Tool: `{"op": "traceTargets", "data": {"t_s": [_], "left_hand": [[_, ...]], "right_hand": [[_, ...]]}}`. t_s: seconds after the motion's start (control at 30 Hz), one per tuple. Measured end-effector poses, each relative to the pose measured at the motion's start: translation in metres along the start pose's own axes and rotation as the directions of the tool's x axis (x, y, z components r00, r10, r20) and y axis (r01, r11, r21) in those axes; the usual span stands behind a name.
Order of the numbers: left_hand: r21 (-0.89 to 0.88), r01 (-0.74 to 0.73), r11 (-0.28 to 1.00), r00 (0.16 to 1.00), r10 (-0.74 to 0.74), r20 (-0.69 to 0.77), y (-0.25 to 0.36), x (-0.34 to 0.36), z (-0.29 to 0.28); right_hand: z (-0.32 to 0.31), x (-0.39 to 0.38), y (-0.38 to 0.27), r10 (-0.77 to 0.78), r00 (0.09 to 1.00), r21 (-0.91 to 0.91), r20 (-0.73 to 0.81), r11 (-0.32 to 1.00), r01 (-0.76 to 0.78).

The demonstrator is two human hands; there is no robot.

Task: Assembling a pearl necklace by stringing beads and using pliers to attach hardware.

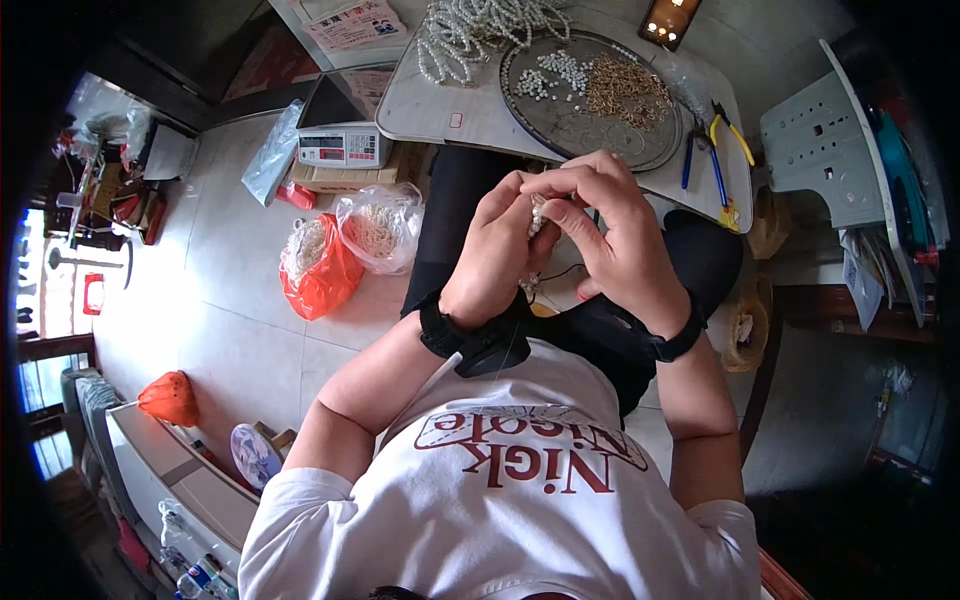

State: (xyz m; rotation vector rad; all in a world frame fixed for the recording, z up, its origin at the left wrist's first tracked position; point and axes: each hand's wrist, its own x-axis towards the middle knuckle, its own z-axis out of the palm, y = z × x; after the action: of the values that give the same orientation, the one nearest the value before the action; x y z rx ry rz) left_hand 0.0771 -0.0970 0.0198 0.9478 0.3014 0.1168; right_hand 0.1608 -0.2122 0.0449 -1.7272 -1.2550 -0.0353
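My left hand [497,245] and my right hand [610,225] are brought together above my lap, close in front of the table edge. Between their fingertips I pinch a short strand of small white pearl beads [537,217], which hangs down between the palms. Both wrists wear black bands. On the round dark tray [530,105] behind the hands lie loose white beads [556,70] and a heap of small gold metal findings [625,90]. Long strings of white beads [470,30] are piled at the tray's left.
Pliers with blue handles [700,160] and yellow handles [735,135] lie on the white table [440,115]. A weighing scale [343,140] stands left on a box. An orange bag [320,270] and clear bag [380,228] of beads sit on the tiled floor.
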Motion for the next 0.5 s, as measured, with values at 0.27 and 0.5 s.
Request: {"op": "traceTargets", "data": {"t_s": [0.27, 0.5], "left_hand": [[0.057, -0.011, 0.998, 0.999, 0.013, -0.032, 0.001, -0.005, 0.01], [0.27, -0.147, 0.952, 0.989, 0.146, 0.026, -0.006, -0.004, 0.008]], "right_hand": [[-0.003, -0.01, 0.012, 0.115, 0.981, 0.004, -0.153, 0.993, -0.116], [-0.009, -0.013, 0.018, 0.28, 0.954, 0.163, -0.105, 0.951, -0.261]]}}
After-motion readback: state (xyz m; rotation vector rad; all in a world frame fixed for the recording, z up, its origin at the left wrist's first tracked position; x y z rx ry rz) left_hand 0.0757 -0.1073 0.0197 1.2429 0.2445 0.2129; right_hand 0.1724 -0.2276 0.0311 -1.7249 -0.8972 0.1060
